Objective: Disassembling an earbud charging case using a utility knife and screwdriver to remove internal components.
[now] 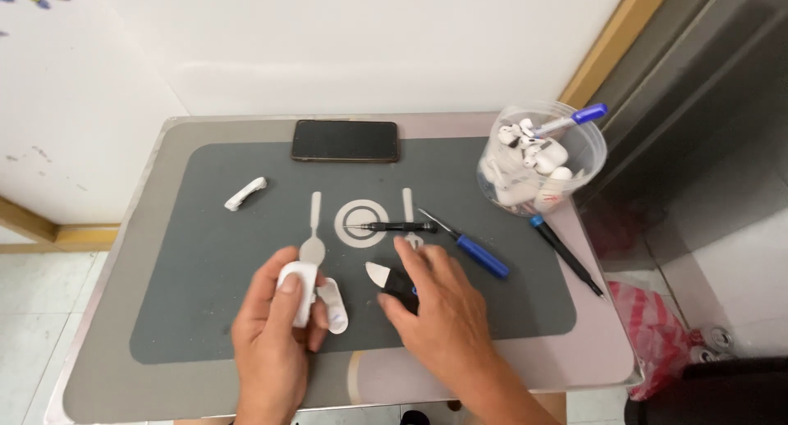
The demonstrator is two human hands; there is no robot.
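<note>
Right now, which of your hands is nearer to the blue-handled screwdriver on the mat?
Right. The right hand lies just below and left of the blue-handled screwdriver, its fingertips close to the handle. The left hand is farther left, holding a white earbud case.

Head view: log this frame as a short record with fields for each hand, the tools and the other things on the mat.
left hand: holds a small white case, open, lid hanging
right hand: rests on a black tool with a white tip
tools: black screwdriver; blue-handled screwdriver; metal spatula
other: phone; clear cup of white parts; grey mat
</note>
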